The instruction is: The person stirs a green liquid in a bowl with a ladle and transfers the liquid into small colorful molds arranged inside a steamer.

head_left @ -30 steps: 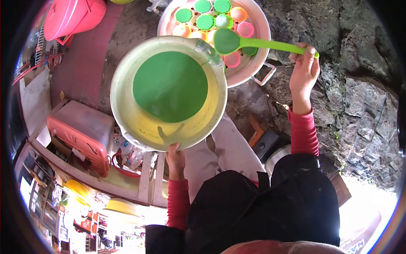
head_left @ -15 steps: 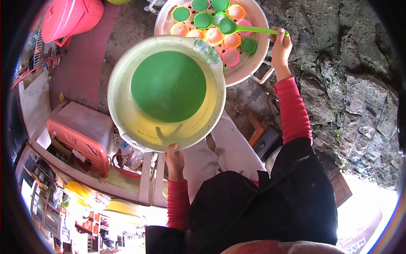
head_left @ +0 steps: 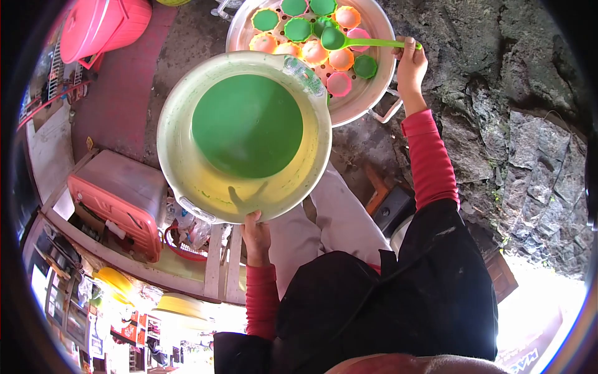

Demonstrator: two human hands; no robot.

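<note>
**Batter into cups: ladle over tray**

Ladle (head_left: pixel 336 38) is green plastic, handle running right to the R hand (head_left: pixel 411 62), fingers closed round the handle end. Bowl of the ladle sits over the middle of the metal tray (head_left: pixel 380 81), above a cluster of small moulds (head_left: pixel 298 28). Several moulds are green-filled along the top; the pink and orange ones near the ladle look pale inside; can't tell if those hold batter.

L hand (head_left: pixel 256 234) grips the near rim of the big basin (head_left: pixel 187 181), thumb on top of the rim, other fingers hidden under it. Basin is held up between body and tray, its far edge overlapping the tray's near side. Green batter (head_left: pixel 248 124) pools off-centre in it, so the basin prob. tilts a bit.

Notes for doing the pour well (judgement):
- Tip the ladle slowly over one cup; the cups sit touching, so a spill lands in a neighbour.
- Keep the basin close under the ladle's path to catch drips.
- Hold the basin steady; one-hand rim grip w/ liquid load is the weak point.
- Handle is held at its far end, so expect less fine control.

Surroundings: rock face (head_left: pixel 523 124) to the right, pink bucket (head_left: pixel 103 25) upper left, orange crate (head_left: pixel 118 199) lower left.
</note>
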